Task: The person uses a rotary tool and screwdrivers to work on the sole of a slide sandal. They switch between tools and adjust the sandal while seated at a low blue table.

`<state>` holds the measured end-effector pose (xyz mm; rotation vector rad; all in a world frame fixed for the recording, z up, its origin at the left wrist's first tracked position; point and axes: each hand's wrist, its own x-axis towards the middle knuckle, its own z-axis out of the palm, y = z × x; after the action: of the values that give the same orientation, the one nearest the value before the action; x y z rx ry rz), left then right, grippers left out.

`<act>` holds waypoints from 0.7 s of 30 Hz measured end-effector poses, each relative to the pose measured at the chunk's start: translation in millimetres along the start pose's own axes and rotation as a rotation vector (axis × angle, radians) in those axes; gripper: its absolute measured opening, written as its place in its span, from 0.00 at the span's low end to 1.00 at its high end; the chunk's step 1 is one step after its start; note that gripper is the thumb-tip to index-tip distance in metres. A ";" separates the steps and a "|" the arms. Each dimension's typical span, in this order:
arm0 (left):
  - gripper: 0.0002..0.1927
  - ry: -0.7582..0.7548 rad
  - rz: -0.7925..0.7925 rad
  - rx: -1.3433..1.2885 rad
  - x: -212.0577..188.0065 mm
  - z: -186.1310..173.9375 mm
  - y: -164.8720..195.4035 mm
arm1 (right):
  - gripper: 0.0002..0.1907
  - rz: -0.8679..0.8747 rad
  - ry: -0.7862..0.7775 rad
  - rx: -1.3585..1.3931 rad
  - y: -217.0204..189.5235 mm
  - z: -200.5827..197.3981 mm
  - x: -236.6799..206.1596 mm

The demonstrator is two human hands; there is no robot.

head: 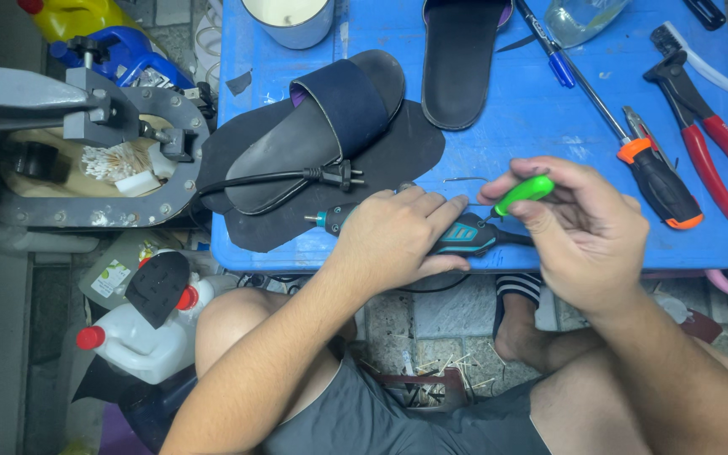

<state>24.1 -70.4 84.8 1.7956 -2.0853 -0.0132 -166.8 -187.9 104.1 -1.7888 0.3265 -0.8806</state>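
Observation:
My left hand (393,240) lies over a black and teal rotary tool (465,236) at the front edge of the blue table (541,126) and grips its body. The tool's metal tip (318,219) points left, beside a black power plug (334,175). My right hand (579,232) is just to the right, its fingers pinched on a small bright green handle (522,194) above the tool's rear end. A dark slide sandal (318,126) rests on a black sole sheet (414,160) behind my left hand.
A second black sandal (459,63), a blue pen (549,50), an orange and black screwdriver (659,181) and red-handled pliers (709,135) lie on the table. A grey metal stand (103,143) is at the left. White jugs (141,337) sit on the floor.

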 end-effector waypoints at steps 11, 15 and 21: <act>0.37 0.014 0.049 -0.180 -16.6 -31.9 -16.3 | 0.07 -0.013 -0.118 -0.765 -5.2 -44.7 29.6; 0.34 0.002 0.036 -0.219 -19.5 -37.6 -21.4 | 0.10 0.083 -0.322 -0.945 22.7 -41.6 32.6; 0.32 0.022 0.024 -0.243 -24.1 -40.2 -27.3 | 0.10 0.218 -0.354 -1.102 27.5 -25.5 36.5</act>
<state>64.5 -42.7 108.2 1.6184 -1.9943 -0.2296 -154.3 -238.4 98.4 -2.7797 0.8625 -0.1648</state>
